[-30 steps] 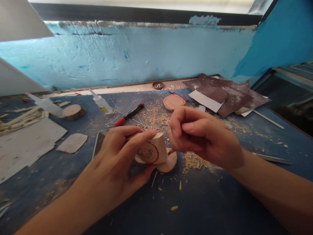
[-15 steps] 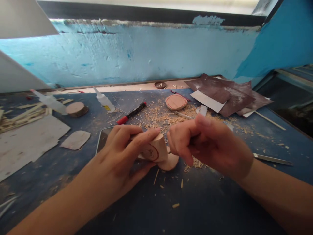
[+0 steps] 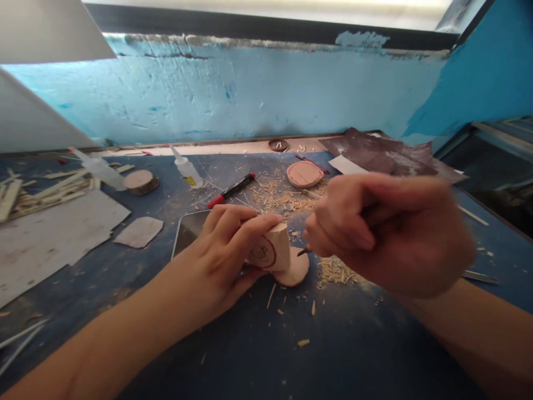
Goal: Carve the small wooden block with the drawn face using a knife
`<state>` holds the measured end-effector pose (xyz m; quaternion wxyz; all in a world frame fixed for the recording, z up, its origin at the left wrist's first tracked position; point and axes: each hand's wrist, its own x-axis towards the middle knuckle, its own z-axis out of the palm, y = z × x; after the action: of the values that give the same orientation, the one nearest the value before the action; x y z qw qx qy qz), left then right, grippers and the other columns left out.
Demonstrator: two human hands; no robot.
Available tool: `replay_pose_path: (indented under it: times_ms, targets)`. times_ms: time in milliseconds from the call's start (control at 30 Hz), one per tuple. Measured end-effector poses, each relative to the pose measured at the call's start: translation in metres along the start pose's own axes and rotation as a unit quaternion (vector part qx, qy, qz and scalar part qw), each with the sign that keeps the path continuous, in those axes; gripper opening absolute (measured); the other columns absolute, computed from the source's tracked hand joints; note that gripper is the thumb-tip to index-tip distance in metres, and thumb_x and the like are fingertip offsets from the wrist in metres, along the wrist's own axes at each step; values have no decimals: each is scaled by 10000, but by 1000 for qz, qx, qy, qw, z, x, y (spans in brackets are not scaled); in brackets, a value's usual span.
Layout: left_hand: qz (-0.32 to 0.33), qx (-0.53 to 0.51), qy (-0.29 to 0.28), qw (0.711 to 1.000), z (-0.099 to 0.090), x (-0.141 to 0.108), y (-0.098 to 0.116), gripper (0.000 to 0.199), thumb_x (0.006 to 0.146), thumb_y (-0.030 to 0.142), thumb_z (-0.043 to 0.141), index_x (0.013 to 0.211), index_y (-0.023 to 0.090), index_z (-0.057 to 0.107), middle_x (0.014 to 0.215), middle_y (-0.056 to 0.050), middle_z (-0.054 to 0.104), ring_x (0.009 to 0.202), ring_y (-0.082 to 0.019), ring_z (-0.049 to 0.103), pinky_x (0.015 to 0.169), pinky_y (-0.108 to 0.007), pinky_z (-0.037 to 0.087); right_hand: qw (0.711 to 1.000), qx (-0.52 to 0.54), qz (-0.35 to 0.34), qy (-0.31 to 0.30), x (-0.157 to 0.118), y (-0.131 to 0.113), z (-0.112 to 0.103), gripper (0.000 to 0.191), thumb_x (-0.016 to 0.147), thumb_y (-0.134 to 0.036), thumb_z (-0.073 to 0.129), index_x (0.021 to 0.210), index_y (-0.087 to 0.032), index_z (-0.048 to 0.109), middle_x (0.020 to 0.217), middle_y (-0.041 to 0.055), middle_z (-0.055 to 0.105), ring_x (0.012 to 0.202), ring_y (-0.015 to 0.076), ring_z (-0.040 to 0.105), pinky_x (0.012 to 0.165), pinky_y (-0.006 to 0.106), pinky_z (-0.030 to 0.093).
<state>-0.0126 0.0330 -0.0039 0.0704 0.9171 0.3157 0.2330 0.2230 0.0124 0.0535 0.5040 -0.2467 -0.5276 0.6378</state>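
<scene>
My left hand (image 3: 222, 241) is wrapped round a pale wooden block (image 3: 281, 244), which is tilted on its side. On the block's face a red ring surrounds a dark line drawing. Beneath the block lies a thin round wood slice (image 3: 296, 271). My right hand (image 3: 387, 233) is closed in a fist, blurred by motion, just right of the block. A thin dark-tipped tool (image 3: 303, 251) pokes out below its fingers toward the block; the rest is hidden in the fist, so its exact kind is unclear. The tip and the block look slightly apart.
Wood shavings (image 3: 335, 272) scatter the blue table. Behind lie a red-and-black marker (image 3: 231, 190), a red-ringed wood disc (image 3: 305, 174) and brown sandpaper sheets (image 3: 383, 151). Glue bottles (image 3: 187, 171), a bark-edged slice (image 3: 140, 181) and wood sticks (image 3: 54, 189) are at left. A flat grey-framed object (image 3: 187, 230) sits by my left hand.
My right hand has turned over and moved right and slightly up, baring the tool's dark tip. The left hand keeps its hold on the block. The whole view has shifted slightly.
</scene>
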Motion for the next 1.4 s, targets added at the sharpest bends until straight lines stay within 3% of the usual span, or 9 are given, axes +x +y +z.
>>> replay_pose_path:
  times_ms: [267, 567, 700, 833, 933, 1067, 1200, 1300, 1400]
  targets:
    - [11, -9, 6, 1000, 0, -2, 0, 556, 931, 109, 620, 1445, 238, 451, 1272, -105, 527, 1209, -303, 491, 1088, -518, 485, 998, 54, -16, -32, 5, 19, 10, 407, 1012, -239, 439, 608, -211, 482, 569, -24, 381, 515, 130, 317, 516, 337, 264]
    - [3, -30, 7, 1000, 1, -2, -2, 524, 949, 108, 585, 1430, 280, 465, 1272, -76, 538, 1207, -291, 499, 1117, -532, 479, 999, 19, -30, -39, 1, 22, 16, 424, 1017, -232, 429, 595, -215, 455, 556, -35, 354, 501, 121, 317, 500, 315, 264]
    - [7, -29, 9, 1000, 2, -3, -3, 521, 951, 125, 605, 1427, 286, 467, 1270, -76, 538, 1213, -298, 503, 1125, -554, 472, 999, 10, -41, -1, 0, 22, 18, 434, 1011, -183, 412, 579, -221, 411, 563, -45, 320, 494, 116, 295, 521, 319, 286]
    - [12, -28, 18, 999, 2, -2, -3, 480, 966, 144, 592, 1415, 275, 483, 1244, -84, 547, 1188, -287, 513, 1111, -531, 486, 998, -5, -50, -40, -2, 27, 19, 415, 1009, -221, 456, 595, -216, 454, 559, -37, 371, 512, 123, 327, 522, 320, 282]
    - [14, -31, 25, 999, 2, -2, -3, 465, 953, 151, 605, 1391, 274, 513, 1240, -85, 562, 1181, -294, 521, 1088, -523, 504, 1000, -18, -20, 6, -4, 27, 19, 421, 998, -138, 329, 596, -233, 410, 580, -29, 363, 511, 134, 283, 537, 339, 295]
    - [13, -34, 25, 999, 3, -2, -3, 465, 958, 136, 588, 1395, 271, 508, 1252, -80, 565, 1188, -296, 531, 1108, -530, 493, 998, -10, -49, -32, -4, 26, 19, 407, 1005, -228, 445, 598, -220, 456, 546, -39, 350, 500, 129, 312, 506, 326, 268]
    - [12, -34, 18, 999, 3, -3, -5, 504, 945, 153, 617, 1417, 280, 494, 1247, -75, 559, 1188, -296, 533, 1113, -538, 488, 999, 6, -31, 20, -6, 26, 21, 437, 1024, -166, 319, 596, -226, 384, 565, -36, 362, 500, 127, 300, 531, 334, 288]
    - [18, -26, 14, 999, 3, -3, -5, 510, 967, 173, 612, 1447, 260, 463, 1260, -88, 532, 1200, -294, 499, 1111, -519, 484, 998, -12, -57, -22, -7, 28, 22, 433, 1019, -277, 468, 592, -209, 433, 574, -35, 393, 520, 119, 339, 534, 329, 286]
    - [20, -17, 1, 1000, 2, -3, -4, 547, 958, 152, 627, 1465, 234, 439, 1268, -99, 508, 1216, -299, 475, 1115, -523, 476, 999, -37, -37, 0, -9, 27, 22, 422, 1007, -139, 353, 595, -213, 410, 575, -41, 363, 506, 117, 316, 564, 340, 303]
